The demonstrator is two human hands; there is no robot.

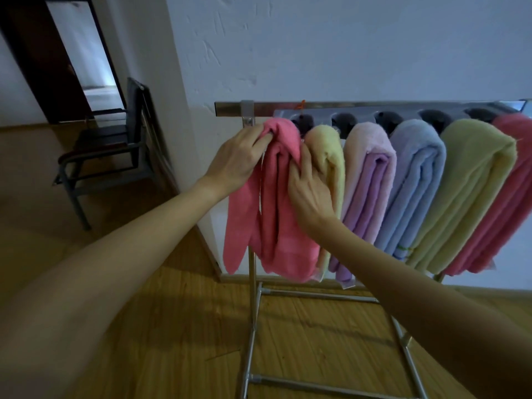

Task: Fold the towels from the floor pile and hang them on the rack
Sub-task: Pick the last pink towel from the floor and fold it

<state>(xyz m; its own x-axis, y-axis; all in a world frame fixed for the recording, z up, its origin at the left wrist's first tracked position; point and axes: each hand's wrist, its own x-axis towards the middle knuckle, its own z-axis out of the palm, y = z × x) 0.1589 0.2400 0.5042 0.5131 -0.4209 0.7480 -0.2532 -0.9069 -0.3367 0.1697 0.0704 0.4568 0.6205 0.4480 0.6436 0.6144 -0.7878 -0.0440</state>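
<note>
1. Rack (288, 105): a metal frame standing on a wooden floor (172, 326) against a white wall (345, 47). Its top bar runs left to right, and the lower rails are in view below the towels.
2. Towels on the bar, left to right: pink towel (276, 214), pale yellow towel (329, 151), lilac towel (370, 174), blue towel (414, 180), yellow-green towel (472, 180), and a second pink towel (515, 174) at the right edge. All are folded and draped over the bar, each touching its neighbour.
3. Pink towel: at the left end of the bar, hanging in uneven folds, with one flap lower on the left side.
4. Left hand (236, 159): at the top left of the pink towel, fingers curled into the cloth near the bar, gripping it.
5. Right hand (309, 185): laid between the pink towel and the pale yellow towel, fingers fairly straight and pushed up into the pink folds, pressing rather than clasping.
6. Surroundings: a dark chair (112, 148) stands well apart to the left, beside the wall corner; an open doorway (83, 53) lies beyond it.
</note>
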